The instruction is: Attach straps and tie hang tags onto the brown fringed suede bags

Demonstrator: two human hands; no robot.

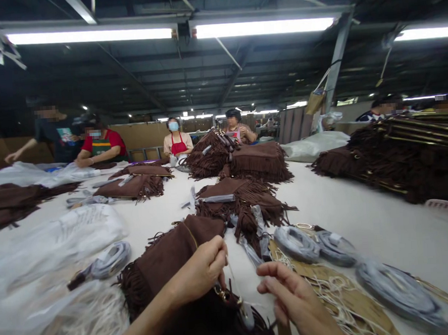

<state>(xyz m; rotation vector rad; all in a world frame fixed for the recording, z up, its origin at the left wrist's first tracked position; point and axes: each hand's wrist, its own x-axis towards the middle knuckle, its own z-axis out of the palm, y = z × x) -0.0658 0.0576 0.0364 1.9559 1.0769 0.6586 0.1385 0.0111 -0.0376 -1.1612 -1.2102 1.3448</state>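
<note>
My left hand (pixel 209 264) is closed in a pinch on a thin white string, which hangs down from the fingertips. It is just above a dark brown fringed bag (pixel 203 320) with gold-coloured metal rings near its edge. To the right of the string is my right hand (pixel 292 294), its fingers apart and slightly bent, with nothing visible between them. Another brown fringed bag (pixel 172 256) with a gold zip lies behind my left forearm. Loose white strings (pixel 338 292) are spread on brown paper (pixel 365 310) beside my right hand.
Wrapped coiled straps (pixel 297 244) lie at the right, and another coil (pixel 111 259) at the left. Clear plastic bags (pixel 61 238) cover the left side. Brown bags (pixel 259 163) are stacked ahead, with a large pile (pixel 409 161) at right. Several people sit or stand across the white table (pixel 309 192).
</note>
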